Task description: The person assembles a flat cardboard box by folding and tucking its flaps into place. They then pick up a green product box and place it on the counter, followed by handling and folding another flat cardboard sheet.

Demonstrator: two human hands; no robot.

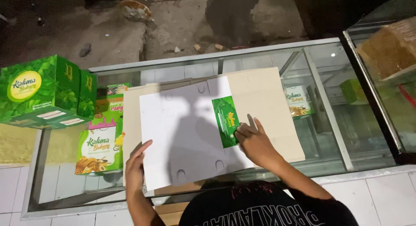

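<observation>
A flat, unfolded cardboard box blank (pixel 182 130), white side up, lies on a pile of beige cardboard sheets (pixel 264 109) on top of a glass display counter (pixel 329 122). One green printed flap (pixel 226 122) is folded over onto the white face. My right hand (pixel 253 141) presses down on that green flap with its fingers on the flap's lower edge. My left hand (pixel 135 165) grips the left edge of the white blank near its lower corner.
Green folded boxes (pixel 43 91) stand stacked at the counter's left end. More printed boxes (pixel 99 148) show through the glass below. A second glass case (pixel 390 52) with brown goods stands at the right. Beyond the counter is dark concrete ground (pixel 195 22).
</observation>
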